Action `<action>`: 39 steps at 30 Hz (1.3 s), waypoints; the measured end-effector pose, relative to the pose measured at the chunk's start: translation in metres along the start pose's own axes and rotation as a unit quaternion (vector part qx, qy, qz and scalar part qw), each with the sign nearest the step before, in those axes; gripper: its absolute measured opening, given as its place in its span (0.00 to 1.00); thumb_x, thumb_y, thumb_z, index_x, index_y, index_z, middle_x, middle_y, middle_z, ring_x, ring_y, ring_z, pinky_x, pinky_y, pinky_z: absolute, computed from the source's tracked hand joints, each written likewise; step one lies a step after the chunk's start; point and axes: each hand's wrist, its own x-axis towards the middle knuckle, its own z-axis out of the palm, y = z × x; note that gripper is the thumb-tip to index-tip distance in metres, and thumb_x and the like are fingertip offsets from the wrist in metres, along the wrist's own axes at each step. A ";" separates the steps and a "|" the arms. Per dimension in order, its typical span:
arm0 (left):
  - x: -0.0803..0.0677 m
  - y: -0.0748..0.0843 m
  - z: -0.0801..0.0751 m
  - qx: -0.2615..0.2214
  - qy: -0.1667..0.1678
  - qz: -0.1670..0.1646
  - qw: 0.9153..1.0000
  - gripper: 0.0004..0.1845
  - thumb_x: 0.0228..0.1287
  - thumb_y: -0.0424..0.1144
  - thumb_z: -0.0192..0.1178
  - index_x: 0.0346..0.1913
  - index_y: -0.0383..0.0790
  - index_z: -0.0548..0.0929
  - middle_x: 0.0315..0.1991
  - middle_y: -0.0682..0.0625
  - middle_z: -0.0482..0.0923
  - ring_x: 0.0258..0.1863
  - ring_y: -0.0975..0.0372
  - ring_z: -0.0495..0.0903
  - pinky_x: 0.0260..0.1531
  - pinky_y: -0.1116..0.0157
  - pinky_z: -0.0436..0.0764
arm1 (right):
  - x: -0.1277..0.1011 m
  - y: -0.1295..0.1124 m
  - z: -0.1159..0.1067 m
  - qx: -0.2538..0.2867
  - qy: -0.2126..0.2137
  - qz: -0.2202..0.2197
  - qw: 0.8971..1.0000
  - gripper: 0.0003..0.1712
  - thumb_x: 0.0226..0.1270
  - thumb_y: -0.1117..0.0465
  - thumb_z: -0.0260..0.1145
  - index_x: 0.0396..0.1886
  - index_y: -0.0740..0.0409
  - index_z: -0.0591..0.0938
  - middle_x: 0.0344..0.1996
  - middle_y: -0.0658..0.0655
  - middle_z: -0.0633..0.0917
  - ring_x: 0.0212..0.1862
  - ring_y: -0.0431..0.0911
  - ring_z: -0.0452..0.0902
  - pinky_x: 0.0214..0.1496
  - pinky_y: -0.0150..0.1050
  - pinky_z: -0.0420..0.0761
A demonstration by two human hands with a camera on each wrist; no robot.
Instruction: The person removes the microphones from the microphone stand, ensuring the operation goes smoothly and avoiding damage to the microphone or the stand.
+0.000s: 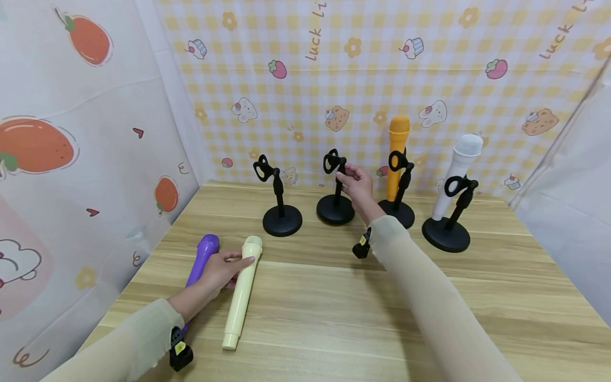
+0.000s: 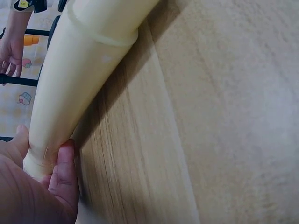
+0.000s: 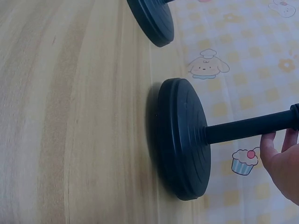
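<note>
A pale yellow microphone (image 1: pixel 241 300) lies near the left of the table, its head pointing to the back. My left hand (image 1: pixel 220 271) grips it just below the head, thumb on one side and fingers on the other, as the left wrist view also shows. Farther back, my right hand (image 1: pixel 359 185) pinches the upper post of a black microphone stand (image 1: pixel 335 210), just under its ring clip. The round base of this stand (image 3: pixel 184 140) sits on the table, and its clip holds no microphone. A purple microphone (image 1: pixel 204 254) lies partly hidden behind my left hand and forearm.
To the left stands another black stand (image 1: pixel 282 220) with a bare clip. On the right, an orange microphone (image 1: pixel 399 132) and a white microphone (image 1: pixel 465 151) lean upright at two more stands. Patterned cloth walls (image 1: pixel 286 95) border the wooden table (image 1: pixel 324 318).
</note>
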 end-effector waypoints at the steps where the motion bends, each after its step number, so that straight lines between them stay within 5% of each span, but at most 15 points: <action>1: 0.000 0.000 0.000 0.002 0.001 0.001 1.000 0.32 0.59 0.48 0.70 0.59 0.30 0.75 0.25 0.48 0.81 0.21 0.63 0.80 0.18 0.63 0.81 | 0.000 0.000 0.000 0.000 0.000 0.000 1.000 0.19 0.62 0.69 0.70 0.52 0.57 0.80 0.41 0.52 0.79 0.44 0.45 0.80 0.56 0.50 0.76; 39: -0.005 0.003 -0.002 0.019 0.018 0.008 1.000 0.31 0.58 0.49 0.70 0.57 0.30 0.77 0.38 0.42 0.81 0.26 0.63 0.81 0.22 0.60 0.84 | -0.003 0.010 0.002 0.011 -0.014 -0.006 1.000 0.15 0.63 0.68 0.69 0.48 0.57 0.81 0.42 0.53 0.79 0.43 0.45 0.80 0.59 0.54 0.73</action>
